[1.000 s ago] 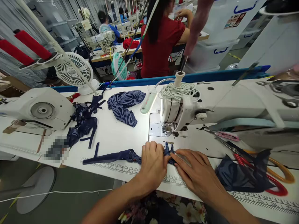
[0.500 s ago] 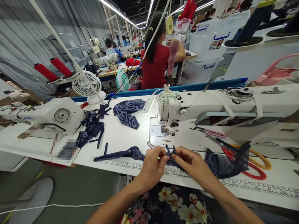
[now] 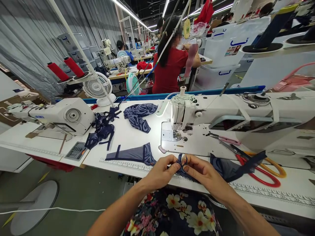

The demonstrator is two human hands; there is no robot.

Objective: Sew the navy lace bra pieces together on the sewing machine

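Sewing workshop; white table [image 3: 155,137], ruler marks along the near edge. One navy garment [image 3: 182,170], at that edge before a white sewing machine [image 3: 183,113], spreading to both sides of the hands. Left hand [image 3: 165,168]: thumb and fingers pinched on the garment's middle. Right hand [image 3: 199,167]: same pinch, just beside. One pair red-handled scissors [image 3: 277,183], partly under the garment's right end. One patterned piece [image 3: 137,114], beyond, left of the machine. One white fan [image 3: 97,86], farther back.
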